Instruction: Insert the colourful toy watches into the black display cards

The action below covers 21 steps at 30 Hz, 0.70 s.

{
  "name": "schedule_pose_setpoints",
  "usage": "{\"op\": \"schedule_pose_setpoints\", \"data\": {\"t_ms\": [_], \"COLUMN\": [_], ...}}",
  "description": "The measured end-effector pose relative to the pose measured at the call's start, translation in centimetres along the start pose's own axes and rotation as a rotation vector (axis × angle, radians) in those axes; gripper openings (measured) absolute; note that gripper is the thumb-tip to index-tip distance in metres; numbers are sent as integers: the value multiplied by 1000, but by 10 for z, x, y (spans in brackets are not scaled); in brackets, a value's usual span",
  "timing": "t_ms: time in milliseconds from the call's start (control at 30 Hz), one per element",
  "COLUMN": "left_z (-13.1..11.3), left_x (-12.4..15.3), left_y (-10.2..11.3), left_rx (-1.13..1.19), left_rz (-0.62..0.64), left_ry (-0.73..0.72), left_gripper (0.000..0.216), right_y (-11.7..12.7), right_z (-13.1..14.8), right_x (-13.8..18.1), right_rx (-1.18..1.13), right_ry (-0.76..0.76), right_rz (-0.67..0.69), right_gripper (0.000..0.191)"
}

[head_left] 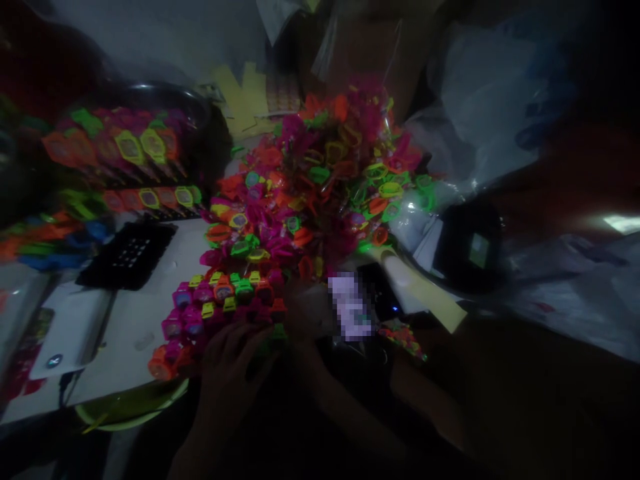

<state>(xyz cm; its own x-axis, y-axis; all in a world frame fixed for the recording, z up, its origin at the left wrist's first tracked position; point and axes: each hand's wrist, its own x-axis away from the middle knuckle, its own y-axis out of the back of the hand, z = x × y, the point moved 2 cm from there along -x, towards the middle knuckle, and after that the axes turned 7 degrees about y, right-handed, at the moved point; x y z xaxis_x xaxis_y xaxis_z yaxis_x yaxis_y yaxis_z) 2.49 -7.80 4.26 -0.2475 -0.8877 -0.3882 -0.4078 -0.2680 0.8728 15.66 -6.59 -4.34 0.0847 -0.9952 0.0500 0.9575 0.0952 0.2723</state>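
Rows of small bright plastic toy watches (203, 293), pink, orange, yellow and green, stand close together on the white table (137, 333). My left hand (233, 350) is at their near right end, fingers curled and thumb bent in, around a green toy watch (275, 333). My right hand (304, 313) is beside it, to the right of the rows. Its fingers are lost in the dark, so whether it holds anything cannot be made out. Beyond both hands rises a large heap of loose toy watches (300, 193) in mixed colours.
At the left lie a black tray (130, 253) and a white box-like device (73, 327) with a cable. A rack of watches (140, 147) stands behind. A phone with a blurred screen (350, 307) and yellow card (435, 297) lie right. A green basin (133, 403) is below the table edge.
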Motion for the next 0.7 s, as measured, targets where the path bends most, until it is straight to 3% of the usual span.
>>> {"op": "schedule_pose_setpoints", "data": {"t_ms": [233, 400, 567, 700], "left_z": [-2, -6, -10, -11], "left_x": [-2, -5, -5, -4], "left_y": [0, -4, -10, -11], "left_rx": [28, 11, -17, -43], "left_rz": [-30, -50, -82, -89], "left_ry": [43, 109, 171, 165], "left_gripper": [21, 22, 20, 20], "right_y": [26, 49, 51, 56], "right_z": [-21, -32, -15, 6], "right_x": [2, -23, -50, -62], "right_rx": [43, 206, 570, 794], "right_ry": [32, 84, 88, -79], "right_rz": [-72, -193, -179, -168], "right_gripper": [23, 41, 57, 58]}}
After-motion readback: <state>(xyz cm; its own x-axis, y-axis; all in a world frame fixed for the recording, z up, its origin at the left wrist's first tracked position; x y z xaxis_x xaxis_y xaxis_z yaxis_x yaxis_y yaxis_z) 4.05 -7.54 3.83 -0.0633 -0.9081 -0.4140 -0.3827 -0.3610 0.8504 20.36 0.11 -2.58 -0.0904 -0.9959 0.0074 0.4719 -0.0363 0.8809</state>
